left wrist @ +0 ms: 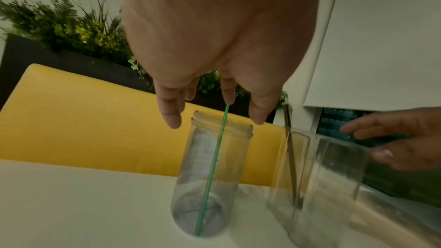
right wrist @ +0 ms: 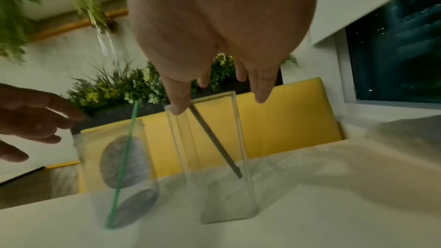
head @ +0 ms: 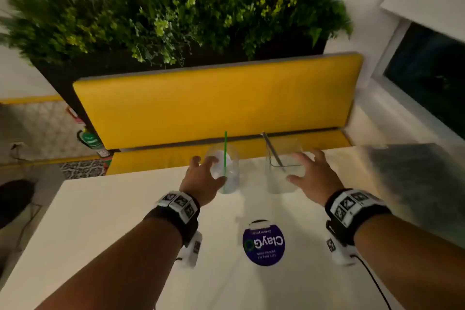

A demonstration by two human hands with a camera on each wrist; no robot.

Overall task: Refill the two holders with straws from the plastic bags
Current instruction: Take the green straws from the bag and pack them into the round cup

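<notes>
Two clear holders stand near the far edge of the white table (head: 100,221). The round glass jar (head: 230,158) (left wrist: 210,176) has one green straw (head: 225,148) (left wrist: 214,157) in it. To its right, the square holder (head: 279,181) (right wrist: 214,176) has one dark straw (head: 273,151) (right wrist: 214,142) leaning inside. My left hand (head: 210,168) (left wrist: 216,122) is at the jar with spread fingers. My right hand (head: 302,166) (right wrist: 218,105) is spread likewise at the square holder, one fingertip (right wrist: 176,109) at its rim. Neither hand holds anything.
A blurred translucent plastic bag (head: 412,178) (right wrist: 381,157) lies on the table to the right. A round purple sticker (head: 263,244) marks the table nearer me. Behind the table are a yellow bench (head: 214,103), a dark planter with greenery (head: 163,20) and a window (head: 427,70).
</notes>
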